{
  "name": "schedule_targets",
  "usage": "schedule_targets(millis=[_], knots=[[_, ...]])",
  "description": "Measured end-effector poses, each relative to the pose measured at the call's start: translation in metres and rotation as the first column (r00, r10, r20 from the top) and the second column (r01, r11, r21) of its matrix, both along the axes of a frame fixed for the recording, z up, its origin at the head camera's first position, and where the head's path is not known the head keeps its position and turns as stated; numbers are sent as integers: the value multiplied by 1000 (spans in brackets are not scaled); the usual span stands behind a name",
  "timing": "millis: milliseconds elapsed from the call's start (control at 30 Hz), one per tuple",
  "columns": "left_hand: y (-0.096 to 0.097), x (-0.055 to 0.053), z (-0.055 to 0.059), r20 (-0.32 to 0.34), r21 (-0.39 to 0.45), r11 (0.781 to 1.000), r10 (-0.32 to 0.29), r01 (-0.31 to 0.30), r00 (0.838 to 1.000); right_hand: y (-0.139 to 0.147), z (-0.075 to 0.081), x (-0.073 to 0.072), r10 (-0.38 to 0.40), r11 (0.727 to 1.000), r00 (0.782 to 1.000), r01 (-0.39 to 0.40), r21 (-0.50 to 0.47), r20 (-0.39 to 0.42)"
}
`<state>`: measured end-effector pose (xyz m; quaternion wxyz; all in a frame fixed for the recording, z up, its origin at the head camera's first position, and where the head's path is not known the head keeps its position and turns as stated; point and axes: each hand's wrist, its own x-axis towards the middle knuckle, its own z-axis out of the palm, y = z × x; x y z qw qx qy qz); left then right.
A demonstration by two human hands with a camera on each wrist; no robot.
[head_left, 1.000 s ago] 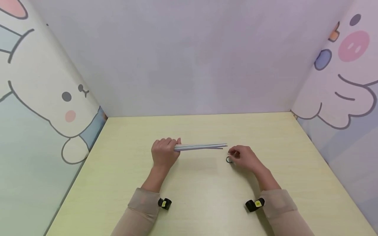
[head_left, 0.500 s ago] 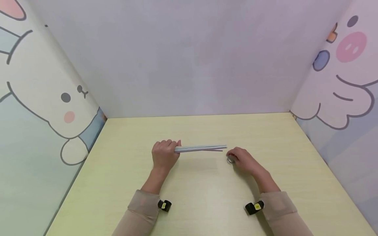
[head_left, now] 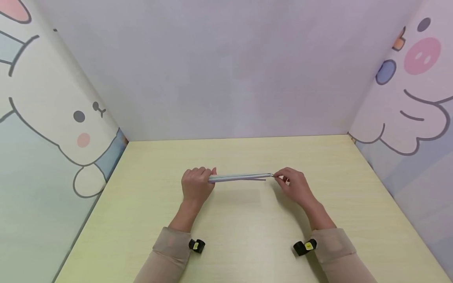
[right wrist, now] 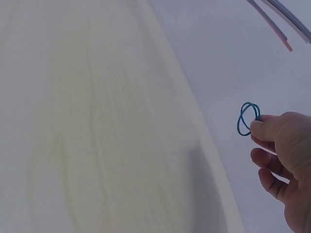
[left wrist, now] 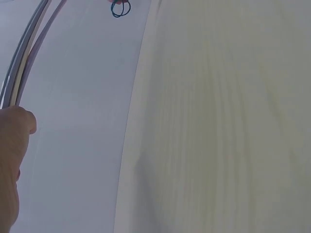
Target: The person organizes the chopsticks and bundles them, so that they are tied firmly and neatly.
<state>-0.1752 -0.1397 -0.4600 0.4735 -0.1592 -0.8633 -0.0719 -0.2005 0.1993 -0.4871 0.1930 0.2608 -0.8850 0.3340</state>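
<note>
My left hand [head_left: 196, 184] grips a bundle of several thin, pale sticks [head_left: 238, 178] near one end. The bundle lies nearly level above the table, its free ends pointing right. One stick sits a little apart from the others, and in the right wrist view a stick tip [right wrist: 290, 48] shows reddish orange. A thin teal rubber band [right wrist: 248, 119], twisted into a double loop, is pinched between thumb and index finger of my right hand [head_left: 296, 186]. In the right wrist view the band is apart from the sticks' ends. The gripped ends of the sticks are hidden inside my left fist.
The pale yellow wooden table [head_left: 233, 243] lies below both hands. A plain wall [head_left: 230, 78] rises behind it, with cartoon-printed panels [head_left: 42, 118] at either side. Black wrist cameras [head_left: 304, 247] sit at both cuffs.
My right hand has picked the rubber band up from the table and raised it toward the sticks' free ends. My left hand and the bundle have hardly moved.
</note>
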Motion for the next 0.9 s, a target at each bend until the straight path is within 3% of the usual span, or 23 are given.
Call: schedule_targets(millis=[133,367,600,900], knots=[[0,0,0,9,-5,1000,2,-2,1000,0,3,2,-30,999,999,30,-12,-12],[1,1,-1,24,0,1000,-5,5,1000,-4,13,10,-87,996,987,83,31,138],[0,1,-2,25,1,1000,-5,5,1000,-7,14,10,-137,984,989,142,-107,55],[0,0,-3,23,-4,1000,2,-2,1000,-10,21,12,-95,954,982,137,-268,162]])
